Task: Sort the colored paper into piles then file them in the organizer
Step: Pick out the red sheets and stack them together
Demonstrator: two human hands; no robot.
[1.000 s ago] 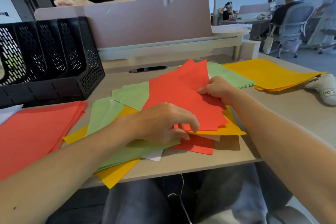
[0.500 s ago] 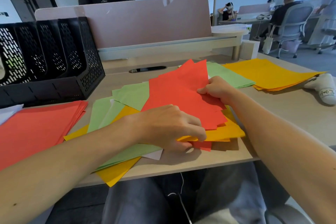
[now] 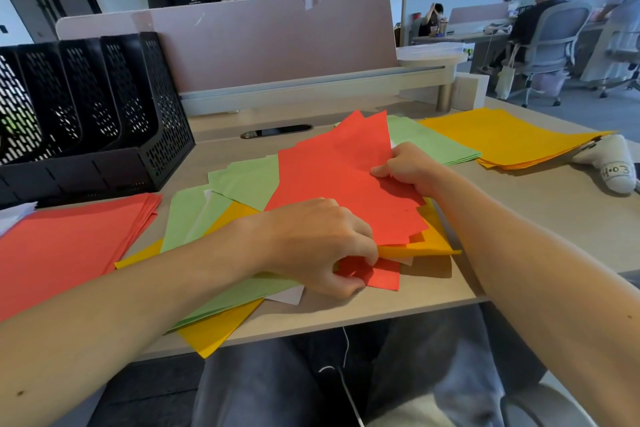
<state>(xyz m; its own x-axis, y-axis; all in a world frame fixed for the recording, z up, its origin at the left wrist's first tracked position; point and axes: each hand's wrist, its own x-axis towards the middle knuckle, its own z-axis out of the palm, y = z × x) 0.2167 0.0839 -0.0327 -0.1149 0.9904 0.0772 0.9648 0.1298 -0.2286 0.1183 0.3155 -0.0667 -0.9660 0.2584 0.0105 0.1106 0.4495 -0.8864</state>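
Note:
A mixed heap of green, orange, white and red sheets (image 3: pixel 242 191) lies in the middle of the desk. My right hand (image 3: pixel 405 166) grips the right edge of a few red sheets (image 3: pixel 343 184) lifted over the heap. My left hand (image 3: pixel 322 246) pinches the corner of another red sheet (image 3: pixel 381 276) low in the heap, near the front edge. Sorted piles lie around: red (image 3: pixel 69 246) at the left, green (image 3: pixel 433 146) and orange (image 3: pixel 502 139) at the back right. The black mesh organizer (image 3: pixel 90 114) stands at the back left.
A pink divider panel (image 3: pixel 270 42) runs along the back of the desk, with a dark slot (image 3: pixel 277 131) in front of it. A white controller (image 3: pixel 613 166) lies at the right edge. White paper (image 3: pixel 14 215) shows at far left. A person stands behind the divider; others sit at far desks.
My left hand has slid toward the front edge and taken hold of the lower red sheet's corner, drawing it out from under the orange sheets. My right hand has kept its hold on the raised red sheets.

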